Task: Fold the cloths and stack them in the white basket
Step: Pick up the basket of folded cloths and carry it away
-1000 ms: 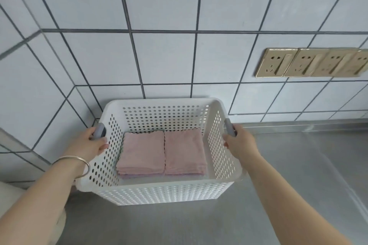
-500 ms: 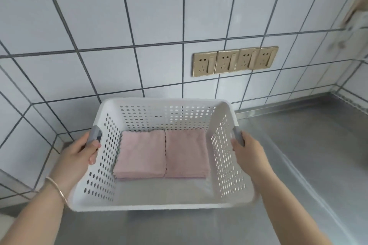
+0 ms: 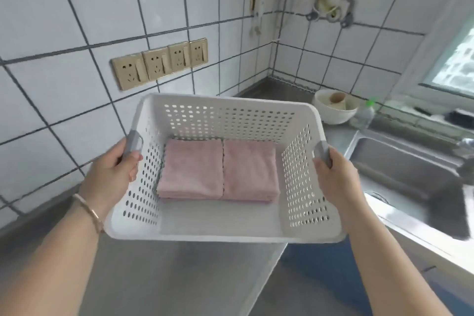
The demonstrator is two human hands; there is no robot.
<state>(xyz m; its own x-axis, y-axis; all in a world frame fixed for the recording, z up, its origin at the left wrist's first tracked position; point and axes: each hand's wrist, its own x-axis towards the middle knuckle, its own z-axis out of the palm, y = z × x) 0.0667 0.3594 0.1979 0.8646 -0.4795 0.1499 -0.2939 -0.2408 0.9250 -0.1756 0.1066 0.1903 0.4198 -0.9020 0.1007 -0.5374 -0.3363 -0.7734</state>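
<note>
Both hands are clamped on the white basket (image 3: 220, 231), one per side: left hand (image 3: 110, 177) wrapped round the grey handle (image 3: 132, 142) on its side, thumb lying inside the wall; right hand (image 3: 338, 182) gripping the opposite grey handle (image 3: 323, 152). Hands are well apart, w/ the basket spanning between them. It looks lifted, not resting: near edge hangs over the steel bench (image 3: 164, 277) and past its corner, floor showing below on the right-hand side.

Cloths: two pink folded stacks, side by side and touching, flat on the basket floor between the hands. Left stack (image 3: 191, 168) is nearer the left hand, right stack (image 3: 250, 169) nearer the right. Both sit toward the far wall, w/ bare basket floor on the near side. Folding looks done; task is prob. at the carry/put-down stage.

Risks from here:
- Basket tips toward the person → stacks slide into the bare near part and splay; the top layers would go first.
- Uneven lift, one hand higher → stacks shift sideways and lose their neat edges.
- Sink (image 3: 410, 182) is just beyond the right hand; a swing that way could clip its rim or the tap.
- White bowl (image 3: 333, 110) and bottle (image 3: 364, 114) sit beyond the right hand past the basket's far corner; pushing fwd there could knock them.
</note>
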